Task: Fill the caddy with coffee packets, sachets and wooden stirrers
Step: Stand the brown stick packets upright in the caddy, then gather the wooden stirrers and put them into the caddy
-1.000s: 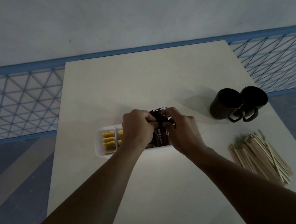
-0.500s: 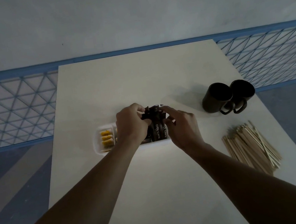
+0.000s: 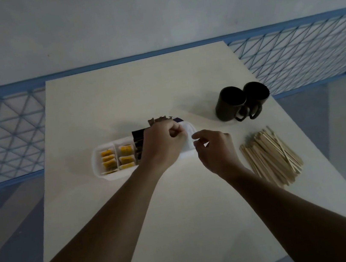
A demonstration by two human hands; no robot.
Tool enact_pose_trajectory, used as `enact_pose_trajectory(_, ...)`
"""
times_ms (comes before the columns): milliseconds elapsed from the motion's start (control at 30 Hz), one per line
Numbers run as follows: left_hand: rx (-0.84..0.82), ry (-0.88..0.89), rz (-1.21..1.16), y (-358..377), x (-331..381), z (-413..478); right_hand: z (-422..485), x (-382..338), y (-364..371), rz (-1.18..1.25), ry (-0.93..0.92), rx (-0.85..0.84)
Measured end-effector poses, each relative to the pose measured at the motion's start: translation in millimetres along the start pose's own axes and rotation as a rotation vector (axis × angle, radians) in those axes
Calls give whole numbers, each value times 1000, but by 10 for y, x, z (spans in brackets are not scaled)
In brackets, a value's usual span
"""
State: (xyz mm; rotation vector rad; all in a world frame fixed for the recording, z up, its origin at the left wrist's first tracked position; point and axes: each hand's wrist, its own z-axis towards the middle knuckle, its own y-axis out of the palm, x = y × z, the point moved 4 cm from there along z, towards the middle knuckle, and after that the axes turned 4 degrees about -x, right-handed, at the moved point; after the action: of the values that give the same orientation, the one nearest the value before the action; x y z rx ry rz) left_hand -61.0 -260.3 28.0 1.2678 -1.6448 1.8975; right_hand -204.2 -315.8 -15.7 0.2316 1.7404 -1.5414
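Mid-counter (image 3: 117, 94), the caddy (image 3: 97, 164): yellow sachets (image 3: 108, 159) packed into the two left bins, dark packets (image 3: 138, 140) standing in the next, right-end bin showing only white where visible. Stirrers (image 3: 272, 156) heaped on the counter, well right of the caddy, none loaded yet. Two black mugs (image 3: 231, 104) behind the heap.

Left grip (image 3: 163, 148) curled tight over the packet tops; cannot tell whether pinching one or merely pressing down, fingertips hidden. Right grip (image 3: 215, 149) loosely curled, thumb and forefinger apart, holding nothing, just beside the caddy's right end.

Risks, by judgement: packets taller than the wall, so prone to fanning out or tipping once released; easy to drag one out with a careless lift. Light caddy, liable to skid under a sideways push. Stirrers seemingly longer than the bin, so likely to jut or scatter if scooped in a bunch. Mugs close enough to knock while reaching.

Lettering on packets and sachets too blurred to read; no brand legible.
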Motion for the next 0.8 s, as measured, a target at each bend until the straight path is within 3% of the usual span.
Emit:
enact_pose_trajectory(133,-197,-84,-38,412,38,-59,-26,312,-182,-10,86,13)
enact_pose_trajectory(333,-342,-246,24,1029,101,-74,-20,916,-563,-47,218,24)
enact_pose_trajectory(567,-413,-418,80,1761,301,-52,-1,1668,-1102,-152,406,-17)
enact_pose_trajectory(800,-383,-514,160,2259,523,7,147,2209,-1227,-226,455,-167)
